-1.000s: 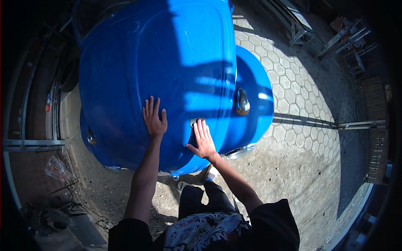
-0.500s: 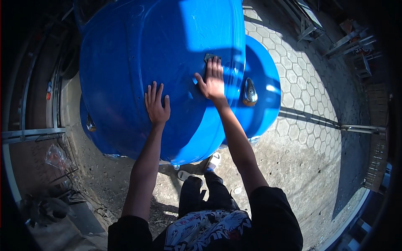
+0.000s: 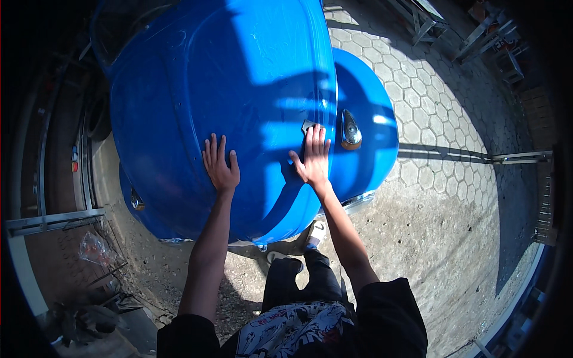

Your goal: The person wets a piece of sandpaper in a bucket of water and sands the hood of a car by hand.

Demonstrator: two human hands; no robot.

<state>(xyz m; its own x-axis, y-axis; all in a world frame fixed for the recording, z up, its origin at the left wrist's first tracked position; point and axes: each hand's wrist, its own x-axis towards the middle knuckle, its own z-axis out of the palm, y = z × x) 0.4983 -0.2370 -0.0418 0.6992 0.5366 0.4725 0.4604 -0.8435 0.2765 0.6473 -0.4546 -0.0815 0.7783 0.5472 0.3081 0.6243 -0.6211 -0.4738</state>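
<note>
Below me is the blue curved hood (image 3: 239,113) of a car, glossy, with a few smudges or wet-looking marks. My left hand (image 3: 221,167) lies flat on the hood left of its middle, fingers stretched out and nothing under them that I can see. Nearer the hood's right edge, my right hand (image 3: 313,161) presses a small grey piece of sandpaper (image 3: 307,126) against the paint with its straight fingers. Only the sandpaper's far edge shows; the fingers cover the rest.
A blue fender (image 3: 373,95) with a chrome turn-signal lamp (image 3: 351,130) bulges out on the right. Hexagonal paving (image 3: 418,119) lies beyond it. On the left stands a metal-framed rack (image 3: 57,221) with a clear plastic bag (image 3: 95,249). My feet are on dirt ground before the bumper (image 3: 355,203).
My right hand has slid toward me along the hood with the sandpaper, from farther up to near the turn-signal lamp's level. My left hand stays on the hood; the view has shifted slightly.
</note>
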